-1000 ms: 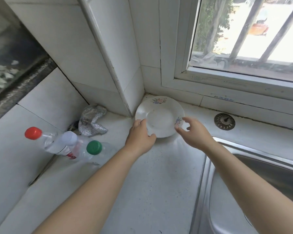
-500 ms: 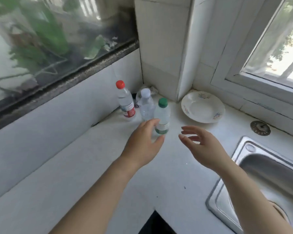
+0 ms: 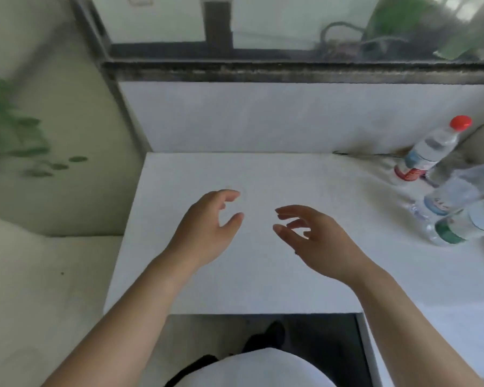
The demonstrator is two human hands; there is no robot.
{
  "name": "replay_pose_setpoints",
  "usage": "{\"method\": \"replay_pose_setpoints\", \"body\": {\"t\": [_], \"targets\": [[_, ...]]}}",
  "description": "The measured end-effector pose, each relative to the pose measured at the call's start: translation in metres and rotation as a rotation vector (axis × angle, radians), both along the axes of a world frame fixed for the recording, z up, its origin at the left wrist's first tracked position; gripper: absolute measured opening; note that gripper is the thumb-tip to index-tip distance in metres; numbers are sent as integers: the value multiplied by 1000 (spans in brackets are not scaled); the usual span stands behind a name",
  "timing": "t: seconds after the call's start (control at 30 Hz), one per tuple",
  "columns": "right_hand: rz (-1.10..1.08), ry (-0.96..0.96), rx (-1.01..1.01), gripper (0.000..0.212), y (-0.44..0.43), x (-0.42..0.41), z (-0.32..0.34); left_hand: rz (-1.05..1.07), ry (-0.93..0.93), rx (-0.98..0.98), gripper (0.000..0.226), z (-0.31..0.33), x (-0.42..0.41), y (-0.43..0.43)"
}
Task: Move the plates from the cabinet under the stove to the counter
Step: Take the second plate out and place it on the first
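Observation:
My left hand (image 3: pixel 204 227) and my right hand (image 3: pixel 316 238) hover side by side over the white counter (image 3: pixel 263 275), palms facing each other. Both have loosely spread, relaxed fingers and hold nothing. No plate shows in this view, and neither the stove nor the cabinet can be seen.
Three clear plastic bottles stand at the counter's right: a red-capped one (image 3: pixel 430 152), a middle one (image 3: pixel 458 191) and a green-labelled one (image 3: pixel 470 222). A tiled wall and dark window ledge (image 3: pixel 291 71) back the counter. Floor and dark shoes (image 3: pixel 266 336) show below the front edge.
Both hands let go of the white plate near the window corner and drew back. My view swung left, so the plate and sink left the frame and the bottles slid right.

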State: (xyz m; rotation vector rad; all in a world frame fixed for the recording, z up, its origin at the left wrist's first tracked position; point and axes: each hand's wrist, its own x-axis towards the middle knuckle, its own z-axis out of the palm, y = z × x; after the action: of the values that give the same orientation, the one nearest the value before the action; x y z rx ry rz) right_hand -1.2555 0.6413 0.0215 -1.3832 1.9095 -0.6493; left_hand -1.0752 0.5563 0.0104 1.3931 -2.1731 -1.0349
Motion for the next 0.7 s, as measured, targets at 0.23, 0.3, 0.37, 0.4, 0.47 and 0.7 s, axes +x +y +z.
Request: {"method": "replay_pose_setpoints", "body": {"t": [0.23, 0.3, 0.37, 0.4, 0.47, 0.7], "targets": [[315, 13, 48, 39, -27, 107, -5, 329, 91, 116, 33, -18, 133, 33], [391, 19, 45, 38, -31, 137, -7, 398, 83, 125, 34, -22, 166, 45], [469, 28, 46, 39, -35, 169, -11, 463, 68, 119, 35, -24, 199, 58], [506, 29, 45, 39, -36, 185, -14, 493, 59, 113, 35, -25, 214, 64], [574, 18, 50, 41, -38, 216, -19, 549, 29, 113, 37, -28, 243, 78], [892, 12, 98, 45, -54, 305, -30, 811, 31, 235, 37, -48, 302, 118]]}}
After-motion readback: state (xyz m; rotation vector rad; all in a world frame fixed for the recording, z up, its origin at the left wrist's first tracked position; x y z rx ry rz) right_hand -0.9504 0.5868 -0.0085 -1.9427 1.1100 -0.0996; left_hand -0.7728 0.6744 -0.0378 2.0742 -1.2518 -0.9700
